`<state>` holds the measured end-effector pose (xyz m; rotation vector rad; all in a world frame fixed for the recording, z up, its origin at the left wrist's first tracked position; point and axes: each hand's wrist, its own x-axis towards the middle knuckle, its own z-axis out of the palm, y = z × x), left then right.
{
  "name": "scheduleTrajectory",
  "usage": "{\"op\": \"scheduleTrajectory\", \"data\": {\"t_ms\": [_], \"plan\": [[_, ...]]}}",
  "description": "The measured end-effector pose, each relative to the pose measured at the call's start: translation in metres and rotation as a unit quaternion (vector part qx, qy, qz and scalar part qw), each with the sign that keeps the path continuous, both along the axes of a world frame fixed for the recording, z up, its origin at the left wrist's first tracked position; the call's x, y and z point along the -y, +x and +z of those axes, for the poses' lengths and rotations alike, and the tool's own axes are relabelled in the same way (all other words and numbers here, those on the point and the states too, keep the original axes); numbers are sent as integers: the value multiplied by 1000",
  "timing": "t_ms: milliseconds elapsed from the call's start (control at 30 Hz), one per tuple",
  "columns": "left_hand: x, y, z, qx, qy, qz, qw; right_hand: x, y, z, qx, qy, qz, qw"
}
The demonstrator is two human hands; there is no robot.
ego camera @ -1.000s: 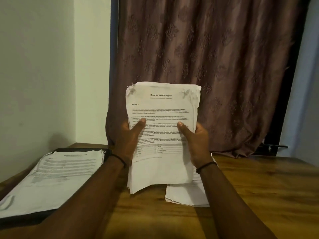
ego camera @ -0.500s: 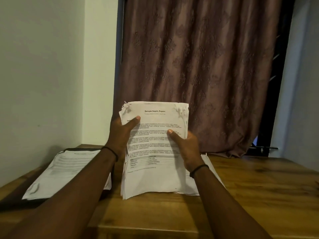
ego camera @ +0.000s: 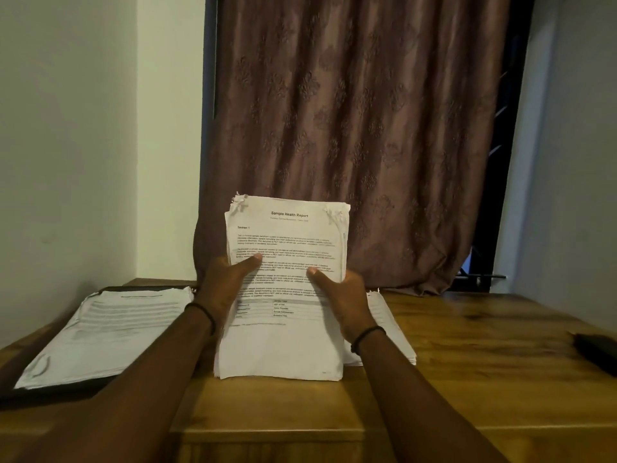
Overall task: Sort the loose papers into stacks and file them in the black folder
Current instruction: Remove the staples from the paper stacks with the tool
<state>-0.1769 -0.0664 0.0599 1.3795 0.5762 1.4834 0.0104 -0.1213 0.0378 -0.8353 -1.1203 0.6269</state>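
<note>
Thick white printed paper stack (ego camera: pixel 287 235), pinched upright betw. left grip (ego camera: pixel 223 286) & right grip (ego camera: pixel 345 297), has dropped; lower edge now meets brown wooden desk (ego camera: pixel 484 349), prob. squaring edges before filing in flat black folder (ego camera: pixel 60 394) at left.

Surface: wooden table (ego camera: pixel 484 379), brown, grain visible, slight sheen on the right half.

Far left: black folder (ego camera: pixel 66 390) is laid flat; only its dark border is seen at the near and far edges. It is covered by a paper stack (ego camera: pixel 110 332), printed side up.

Centre: an upright stack (ego camera: pixel 283 349) of printed sheets is stood on its lower edge, apparently on the wood.

Just right of centre: a flat stack (ego camera: pixel 390 329) is laid directly on the wood and is partly hidden behind the upright one.

Right edge: a dark object (ego camera: pixel 597 354) is noted, cut off by the frame; not identified.
</note>
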Motion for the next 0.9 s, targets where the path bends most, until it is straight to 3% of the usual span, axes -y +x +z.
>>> {"op": "scheduleTrajectory", "data": {"t_ms": [100, 167, 200, 233, 300, 367, 400, 467, 567, 767, 900], "plan": [[-5, 2, -3, -34, -2, 21, 999, -9, 10, -1, 25, 6, -7, 1000], [-9, 4, -4, -56, -9, 37, 998, -14, 20, -4, 77, -13, -117, 990], [-10, 5, -4, -64, -13, 41, 997, -17, 28, -8, 102, -41, -218, 970], [-11, 6, -4, -69, -17, 46, 996, -17, 40, -13, 128, -75, -320, 936], [-15, 8, -5, -78, -19, 50, 996, -13, 68, -26, 227, -188, -473, 831], [-19, 10, -5, -81, -19, 53, 995, -8, 95, -43, 321, -348, -498, 726], [-22, 11, -5, -81, -22, 54, 995, -5, 105, -49, 327, -412, -478, 703], [-26, 15, -7, -78, -29, 50, 995, -1, 120, -61, 290, -471, -430, 713], [-31, 20, -14, -69, -47, 41, 996, 2, 128, -67, 298, -473, -368, 743], [-39, 22, -23, -56, -80, 28, 995, -9, 117, -62, 257, -395, -330, 818], [-39, 23, -21, -43, -79, 26, 996, -25, 103, -73, 260, -364, -281, 849]]}}
